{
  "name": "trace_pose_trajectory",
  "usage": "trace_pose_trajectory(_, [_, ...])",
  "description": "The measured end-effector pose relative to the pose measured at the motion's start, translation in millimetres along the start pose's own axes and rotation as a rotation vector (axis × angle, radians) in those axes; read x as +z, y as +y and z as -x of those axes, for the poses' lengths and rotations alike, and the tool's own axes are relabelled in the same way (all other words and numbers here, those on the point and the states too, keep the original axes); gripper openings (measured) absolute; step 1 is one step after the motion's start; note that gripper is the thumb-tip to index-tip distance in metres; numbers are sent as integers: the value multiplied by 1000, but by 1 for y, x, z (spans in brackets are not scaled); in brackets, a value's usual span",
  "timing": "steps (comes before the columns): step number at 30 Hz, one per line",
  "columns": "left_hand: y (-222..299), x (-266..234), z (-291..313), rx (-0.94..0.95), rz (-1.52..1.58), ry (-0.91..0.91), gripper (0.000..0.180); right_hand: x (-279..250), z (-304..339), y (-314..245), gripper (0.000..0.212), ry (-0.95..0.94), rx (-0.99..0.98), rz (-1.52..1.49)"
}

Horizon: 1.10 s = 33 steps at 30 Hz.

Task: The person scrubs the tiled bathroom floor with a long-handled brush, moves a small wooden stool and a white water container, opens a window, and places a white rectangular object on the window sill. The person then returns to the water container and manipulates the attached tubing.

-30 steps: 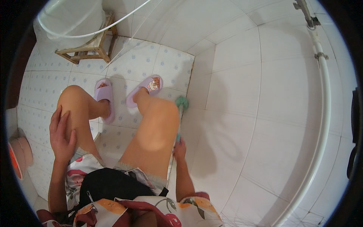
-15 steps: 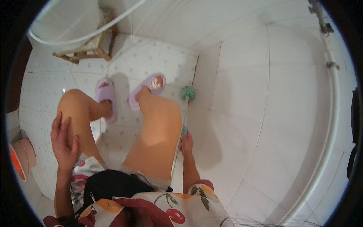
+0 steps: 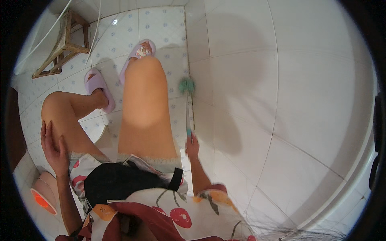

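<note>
My right hand (image 3: 192, 147) is wrapped round the handle of a long scrubbing brush (image 3: 187, 112), low beside my right thigh. The brush has a pale shaft, a turquoise grip and a green head of loopy bristles (image 3: 186, 85). That head sits at the corner where the patterned floor meets the white wall tiles, and it looks slightly blurred. On my left knee rests my left hand (image 3: 55, 154), its fingers spread and nothing in it. Part of the brush handle is hidden inside my right fist.
A wooden stool (image 3: 64, 48) stands at the far left, with thin white lines hanging near it. Lilac slippers (image 3: 96, 82) are on my feet. A pink container with an orange inside (image 3: 44, 197) is at the lower left. White wall tiles (image 3: 241, 100) rise close on my right.
The view has shifted, so the stool, feet and wall appear moved. The brush head has come nearer me along the wall's base, relative to my feet. My left hand stays on the knee.
</note>
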<state>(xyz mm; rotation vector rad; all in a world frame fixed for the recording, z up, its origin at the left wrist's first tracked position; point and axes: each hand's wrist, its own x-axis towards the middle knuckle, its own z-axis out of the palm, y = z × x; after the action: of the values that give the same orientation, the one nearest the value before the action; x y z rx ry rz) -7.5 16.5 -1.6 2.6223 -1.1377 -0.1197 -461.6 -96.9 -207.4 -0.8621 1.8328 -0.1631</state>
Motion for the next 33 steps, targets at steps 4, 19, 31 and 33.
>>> trace_pose_trajectory(4, [3,5,-2,45,-3,25,46,51,-79,-158,32,-90,-198,-207])
trace_pose_trajectory(19, [-18,6,-2,138,-122,-15,46,-52,85,144,26,166,193,71])
trace_pose_trajectory(31, [-16,7,5,155,-90,11,45,77,-112,-155,32,0,-193,-231])
trace_pose_trajectory(33, [-14,3,9,122,-79,4,45,81,-115,-194,34,-37,-142,-221])
